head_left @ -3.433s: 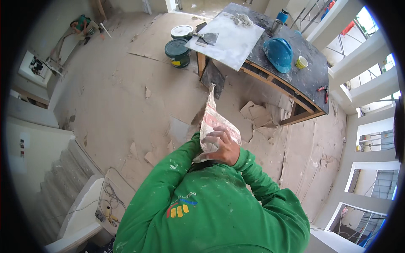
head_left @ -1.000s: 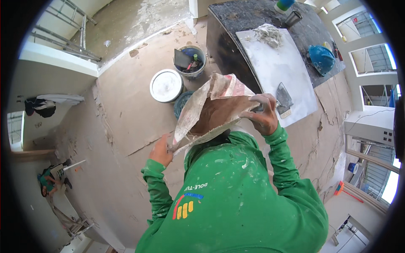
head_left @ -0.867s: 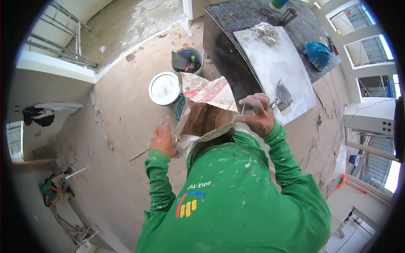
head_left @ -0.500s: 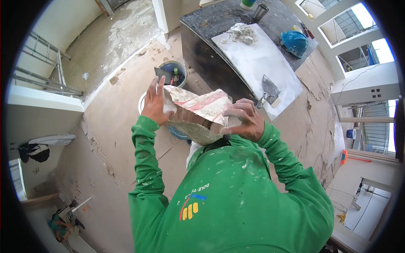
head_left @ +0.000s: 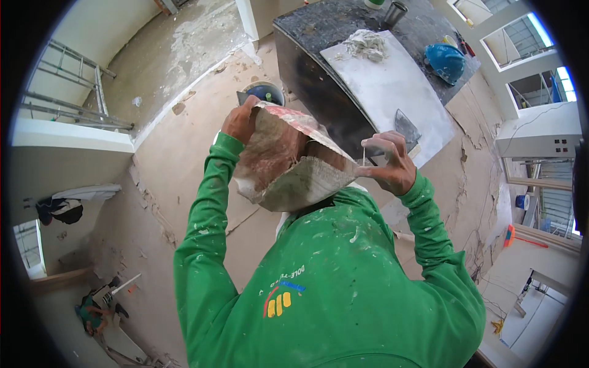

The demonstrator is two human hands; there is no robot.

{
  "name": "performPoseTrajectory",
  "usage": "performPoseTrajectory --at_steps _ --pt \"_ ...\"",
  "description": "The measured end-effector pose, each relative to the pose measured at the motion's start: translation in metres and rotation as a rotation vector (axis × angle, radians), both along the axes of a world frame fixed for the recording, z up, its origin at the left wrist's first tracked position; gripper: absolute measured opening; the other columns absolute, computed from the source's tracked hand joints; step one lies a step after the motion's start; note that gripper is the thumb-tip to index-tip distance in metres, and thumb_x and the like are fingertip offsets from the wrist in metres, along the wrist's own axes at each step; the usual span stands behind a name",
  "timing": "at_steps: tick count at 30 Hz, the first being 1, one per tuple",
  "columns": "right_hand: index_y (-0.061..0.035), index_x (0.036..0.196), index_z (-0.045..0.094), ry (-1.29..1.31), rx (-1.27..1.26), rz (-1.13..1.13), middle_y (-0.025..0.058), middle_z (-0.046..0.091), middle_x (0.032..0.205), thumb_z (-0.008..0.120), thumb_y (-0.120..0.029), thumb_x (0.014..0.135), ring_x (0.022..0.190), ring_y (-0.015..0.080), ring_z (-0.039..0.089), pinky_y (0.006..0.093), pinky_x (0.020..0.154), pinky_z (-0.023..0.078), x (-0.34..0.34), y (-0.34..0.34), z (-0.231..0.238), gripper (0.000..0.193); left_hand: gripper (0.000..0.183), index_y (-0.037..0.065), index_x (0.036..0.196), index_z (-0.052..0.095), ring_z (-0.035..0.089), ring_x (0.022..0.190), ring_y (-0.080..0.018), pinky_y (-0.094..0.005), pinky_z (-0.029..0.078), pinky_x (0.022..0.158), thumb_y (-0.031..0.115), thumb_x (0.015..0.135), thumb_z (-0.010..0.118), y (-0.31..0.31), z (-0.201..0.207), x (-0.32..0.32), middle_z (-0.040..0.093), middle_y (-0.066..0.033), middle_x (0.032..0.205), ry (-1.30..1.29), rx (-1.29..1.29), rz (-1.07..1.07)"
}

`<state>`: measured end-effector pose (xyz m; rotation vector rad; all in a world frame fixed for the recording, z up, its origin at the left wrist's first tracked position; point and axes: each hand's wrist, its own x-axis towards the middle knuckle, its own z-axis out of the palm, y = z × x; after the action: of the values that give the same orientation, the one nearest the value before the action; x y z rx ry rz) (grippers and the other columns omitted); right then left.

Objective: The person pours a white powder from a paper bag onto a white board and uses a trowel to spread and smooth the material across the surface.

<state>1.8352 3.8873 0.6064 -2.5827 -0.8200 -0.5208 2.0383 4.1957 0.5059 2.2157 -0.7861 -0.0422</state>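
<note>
Between the fingers of both hands hangs a pale, red-marked sack (head_left: 307,184), mouth gaping. The left hand (head_left: 239,124) pinches its upper rim; the right hand (head_left: 394,164) curls at the opposite corner, thumb and forefinger apart, though whether it grips I can't tell. Beyond the left fingers stands a bucket (head_left: 268,93); just past the right ones, a trowel (head_left: 406,127) lies on a white board (head_left: 368,76).

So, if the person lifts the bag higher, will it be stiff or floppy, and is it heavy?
The bag is probably floppy: its thin wall bends between the left hand and the right hand. It may be fairly light, since it seems held only by its edges.
</note>
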Motion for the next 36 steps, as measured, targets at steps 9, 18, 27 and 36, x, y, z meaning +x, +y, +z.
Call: performPoseTrajectory --at_steps 9,18,27,36 --pt "-0.0229 0.085 0.066 -0.002 0.187 0.017 0.0068 0.046 0.121 0.069 -0.003 0.06 0.111 0.0301 0.042 0.0405 0.094 0.037 0.099 -0.033 -0.062 0.032 0.02 0.006 0.11 0.049 0.056 0.083 -0.046 -0.0483 0.042 0.066 0.005 0.09 0.049 -0.007 0.11 -0.014 0.06 -0.0254 0.083 -0.035 0.281 0.394" --pt "-0.0225 0.112 0.063 0.038 0.326 -0.202 0.0091 0.046 0.119 0.069 -0.008 0.072 0.111 0.0292 0.044 0.0412 0.096 0.037 0.225 -0.121 -0.093 0.042 0.016 0.008 0.106 0.052 0.053 0.079 -0.046 -0.0509 0.037 0.068 0.012 0.092 0.047 -0.021 0.126 0.0 0.058 -0.0246 0.082 -0.096 0.389 0.583" --pt "-0.0118 0.135 0.042 0.482 0.056 -0.435 0.0174 0.038 0.138 0.078 -0.056 0.06 0.128 0.0346 0.036 0.0441 0.104 0.033 0.432 -0.333 -0.223 0.094 0.014 0.01 0.103 0.053 0.052 0.082 -0.0435 -0.0487 0.039 0.072 0.015 0.093 0.045 -0.032 0.095 0.015 0.058 -0.0219 0.086 -0.001 0.444 0.738" --pt "-0.0067 0.142 0.029 0.942 -0.239 -0.229 0.0218 0.032 0.142 0.081 -0.057 0.054 0.132 0.0351 0.031 0.0405 0.11 0.027 0.477 -0.367 -0.227 0.114 0.012 0.004 0.098 0.053 0.051 0.081 -0.0434 -0.0467 0.038 0.07 0.006 0.09 0.043 -0.042 0.089 0.013 0.057 -0.0221 0.083 -0.025 0.426 0.731"
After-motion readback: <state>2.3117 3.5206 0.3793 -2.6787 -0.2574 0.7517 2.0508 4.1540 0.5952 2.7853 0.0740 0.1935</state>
